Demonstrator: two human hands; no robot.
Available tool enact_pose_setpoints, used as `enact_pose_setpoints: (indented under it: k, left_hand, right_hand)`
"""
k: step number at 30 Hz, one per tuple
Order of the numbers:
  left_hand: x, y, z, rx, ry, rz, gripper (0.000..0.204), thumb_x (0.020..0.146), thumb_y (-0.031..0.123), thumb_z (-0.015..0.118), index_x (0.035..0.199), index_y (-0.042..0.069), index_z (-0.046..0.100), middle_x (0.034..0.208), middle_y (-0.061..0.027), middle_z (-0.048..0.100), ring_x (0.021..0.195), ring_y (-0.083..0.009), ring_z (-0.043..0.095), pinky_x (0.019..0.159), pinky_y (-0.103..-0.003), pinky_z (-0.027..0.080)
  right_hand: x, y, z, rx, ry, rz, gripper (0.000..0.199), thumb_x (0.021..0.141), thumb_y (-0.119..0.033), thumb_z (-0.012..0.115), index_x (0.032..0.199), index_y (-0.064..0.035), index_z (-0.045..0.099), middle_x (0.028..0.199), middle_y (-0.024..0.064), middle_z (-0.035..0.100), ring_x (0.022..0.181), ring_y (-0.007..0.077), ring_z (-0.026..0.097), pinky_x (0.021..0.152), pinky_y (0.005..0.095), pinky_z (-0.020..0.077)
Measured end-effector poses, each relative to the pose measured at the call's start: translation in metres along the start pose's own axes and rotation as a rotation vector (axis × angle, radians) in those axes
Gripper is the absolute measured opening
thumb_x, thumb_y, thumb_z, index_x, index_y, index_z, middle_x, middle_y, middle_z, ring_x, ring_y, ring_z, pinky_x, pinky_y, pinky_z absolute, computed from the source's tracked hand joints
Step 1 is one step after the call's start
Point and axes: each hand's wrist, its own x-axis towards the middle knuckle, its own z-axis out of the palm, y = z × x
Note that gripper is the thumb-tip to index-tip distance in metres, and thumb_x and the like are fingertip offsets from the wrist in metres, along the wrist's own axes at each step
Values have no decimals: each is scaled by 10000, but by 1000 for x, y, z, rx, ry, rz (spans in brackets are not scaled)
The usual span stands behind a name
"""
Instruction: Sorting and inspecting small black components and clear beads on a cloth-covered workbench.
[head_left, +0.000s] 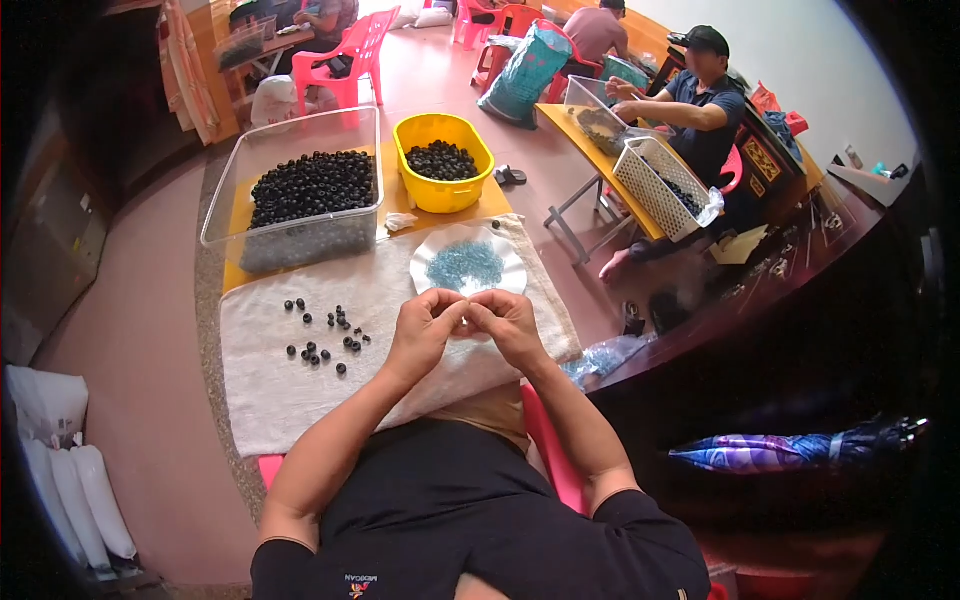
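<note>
My left hand [423, 328] and my right hand [510, 326] meet fingertip to fingertip over the near rim of a white plate [422, 246] with a wavy edge. Both are closed in a pinch; whatever they hold is too small to make out. A heap of small blue-green pieces [465, 264] lies on the plate. Left of my hands, several loose black round beads [326, 355] are scattered on a pale cloth [275, 400] that covers the near part of the table.
Behind the cloth stand a clear plastic bin [220, 215] and a yellow basin [447, 199], both holding black beads. A person [700, 110] works at a table on the right beside a white basket [650, 190]. A folded umbrella [770, 452] lies at right; white bags [95, 490] stand at left.
</note>
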Motion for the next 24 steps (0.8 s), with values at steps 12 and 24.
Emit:
enact_pose_setpoints:
  k: [12, 24]
  left_hand:
    - [4, -9, -2, -43, -23, -37, 166, 951, 129, 614, 972, -36, 623, 847, -54, 660, 739, -92, 613, 661, -219, 510]
    - [4, -10, 1, -66, -21, -17, 160, 952, 124, 616, 960, -36, 615, 822, -40, 646, 724, -81, 596, 654, -206, 498]
  right_hand:
    - [-2, -8, 3, 0, 3, -49, 153, 931, -55, 635, 1039, 53, 651, 909, 72, 686, 787, 118, 654, 733, 254, 562]
    - [-2, -4, 0, -11, -34, -29, 208, 973, -121, 591, 1016, 77, 633, 873, 101, 674, 767, 165, 678, 721, 296, 599]
